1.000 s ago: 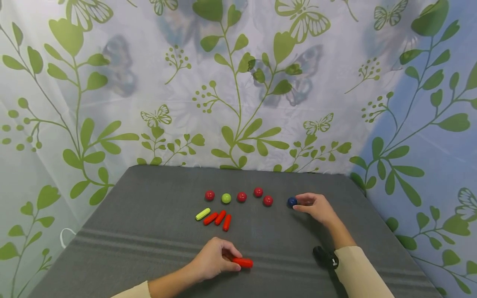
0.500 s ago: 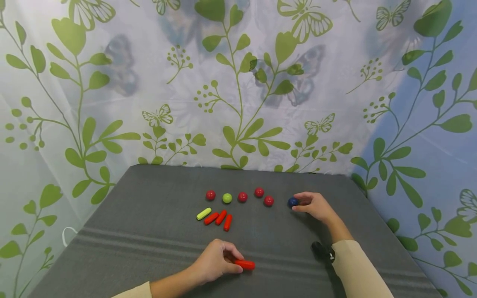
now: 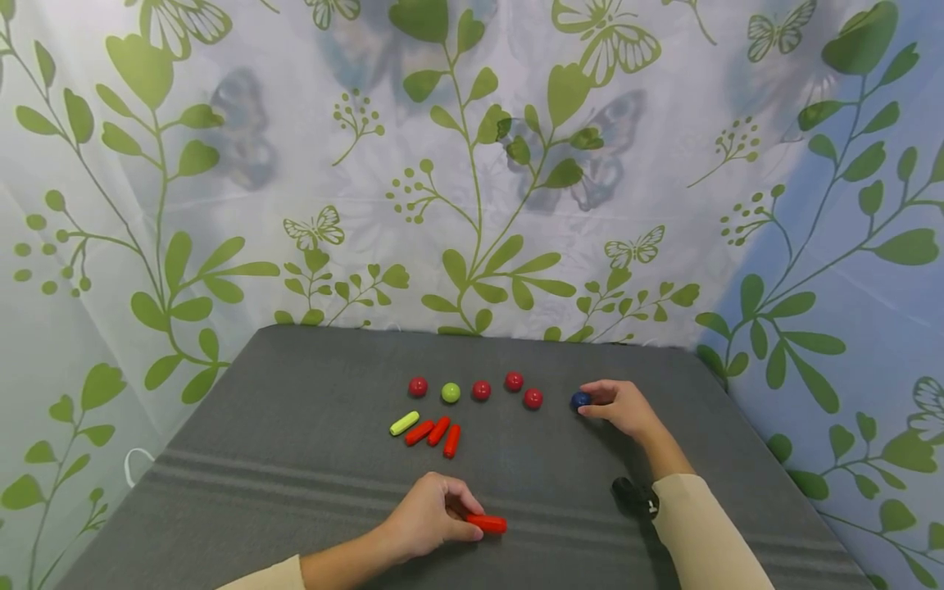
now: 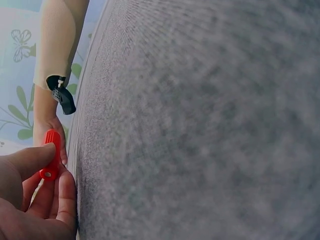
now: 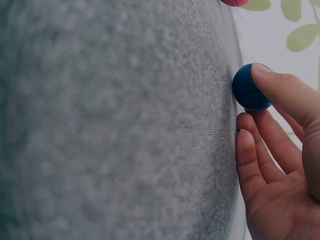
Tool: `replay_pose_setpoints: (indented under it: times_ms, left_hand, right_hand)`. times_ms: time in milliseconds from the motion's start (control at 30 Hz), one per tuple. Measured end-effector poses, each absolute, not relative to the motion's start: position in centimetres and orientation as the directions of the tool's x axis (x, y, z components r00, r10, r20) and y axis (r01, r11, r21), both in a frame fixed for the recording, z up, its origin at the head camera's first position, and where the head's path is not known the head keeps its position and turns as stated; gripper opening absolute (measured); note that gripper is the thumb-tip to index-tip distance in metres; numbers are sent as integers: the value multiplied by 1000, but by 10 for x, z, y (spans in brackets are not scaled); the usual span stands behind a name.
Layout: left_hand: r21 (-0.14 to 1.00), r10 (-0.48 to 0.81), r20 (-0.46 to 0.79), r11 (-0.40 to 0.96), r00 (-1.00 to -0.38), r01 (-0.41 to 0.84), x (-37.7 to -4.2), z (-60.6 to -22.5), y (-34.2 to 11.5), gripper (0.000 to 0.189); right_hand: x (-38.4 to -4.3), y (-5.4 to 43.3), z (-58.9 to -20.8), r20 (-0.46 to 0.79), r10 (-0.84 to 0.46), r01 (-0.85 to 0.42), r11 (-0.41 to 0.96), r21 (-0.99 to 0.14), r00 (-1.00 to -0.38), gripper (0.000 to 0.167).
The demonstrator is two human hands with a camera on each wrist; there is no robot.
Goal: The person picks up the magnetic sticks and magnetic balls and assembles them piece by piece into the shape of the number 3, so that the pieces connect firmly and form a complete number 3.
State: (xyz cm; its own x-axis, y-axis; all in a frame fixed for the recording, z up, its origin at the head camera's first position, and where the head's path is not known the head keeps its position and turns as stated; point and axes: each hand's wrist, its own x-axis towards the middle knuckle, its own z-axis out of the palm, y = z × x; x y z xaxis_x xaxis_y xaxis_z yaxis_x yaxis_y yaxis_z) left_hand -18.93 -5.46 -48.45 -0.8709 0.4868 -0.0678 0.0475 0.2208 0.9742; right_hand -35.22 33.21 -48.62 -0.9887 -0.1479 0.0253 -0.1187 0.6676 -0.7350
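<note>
Pinches a red stick [image 3: 488,524] in the left hand [image 3: 431,512], well nearer than the green ball [image 3: 451,392]. Pinches a blue ball [image 3: 580,401] in the right hand [image 3: 627,410], well right of the green ball. Has three loose red sticks [image 3: 438,430] just nearer than the green ball.

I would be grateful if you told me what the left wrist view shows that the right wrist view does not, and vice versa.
Only the left wrist view shows the left hand gripping a red stick, plus the beige sleeve and black wrist device on the other arm.

Only the right wrist view shows the blue ball and, cut off at the top edge, a reddish rounded thing.

Both share the right hand, the gray tabletop and the leaf-printed curtain.
</note>
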Motion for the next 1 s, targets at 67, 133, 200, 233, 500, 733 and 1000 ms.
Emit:
replay_pose_setpoints:
  times_ms: [67,133,200,233,500,733,1000]
  left_hand:
    - [973,486,-65,224,-871,53,-190,-484,-54,18]
    - [972,487,-59,226,-872,61,-191,-484,-54,18]
    - [972,488,-55,228,-871,66,-192,-484,-53,18]
    - [972,487,-54,227,-872,66,-192,-484,-53,18]
    - [972,481,-57,228,-875,62,-190,-486,-52,18]
    - [970,482,-50,232,-875,72,-190,-487,-54,18]
    - [972,487,-32,217,-873,85,-189,-486,-54,17]
  right_hand:
    - [-352,332,-485,26,-138,-113,670,-734,-990,48]
    - [-352,332,-485,28,-136,-112,668,-735,-990,48]
    - [-350,331,-485,24,-138,-112,669,-735,-990,47]
    - [-349,331,-485,21,-137,-108,666,-738,-990,47]
    - [-334,326,-482,4,-143,-102,684,-722,-990,46]
    - [-316,318,-480,-24,-173,-100,674,-732,-985,45]
    - [-288,307,-478,-27,-292,-165,612,-774,-956,43]
